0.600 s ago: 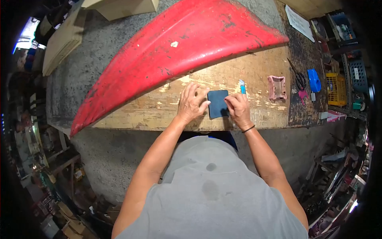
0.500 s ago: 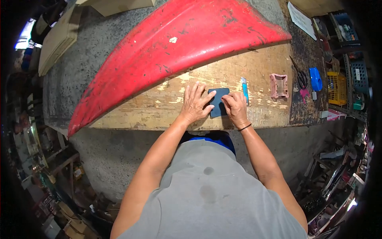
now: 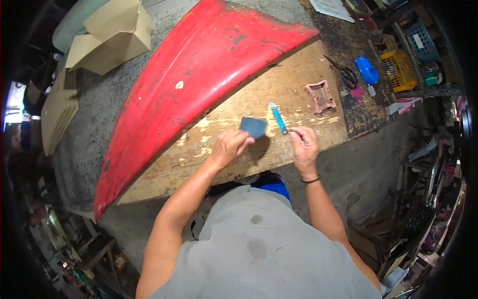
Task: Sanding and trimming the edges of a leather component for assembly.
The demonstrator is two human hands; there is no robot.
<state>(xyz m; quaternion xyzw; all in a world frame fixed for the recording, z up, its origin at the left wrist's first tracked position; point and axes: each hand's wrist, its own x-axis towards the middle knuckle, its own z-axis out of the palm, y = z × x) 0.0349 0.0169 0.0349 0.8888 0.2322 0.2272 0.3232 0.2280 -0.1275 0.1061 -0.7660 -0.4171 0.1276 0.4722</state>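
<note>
We find the left hand (image 3: 230, 147) with its grip clamped on a dark blue-grey sheet (image 3: 253, 128). The sheet is tilted, slightly blurred and apparently lifted off the surface (image 3: 224, 172), inward of the middle of the near edge. The right hand (image 3: 305, 151) is at the near edge, to the right of the sheet, fingers curled and thumb near the forefinger; we cannot tell whether its grip is closed on anything. Just beyond its fingertips, a blue cutter knife (image 3: 278, 119) lies flat.

Toward the right edge, we record a pink tray (image 3: 309, 94), then black-handled scissors (image 3: 349, 78), a pink scrap (image 3: 356, 94) and a blue tape dispenser (image 3: 367, 71). A scuffed red panel (image 3: 199, 79) stretches from the far edge to the near left corner, its narrow tip reaching the near edge. Toward the left edge, we note an open cardboard box (image 3: 112, 52) and stacked boards (image 3: 59, 114).
</note>
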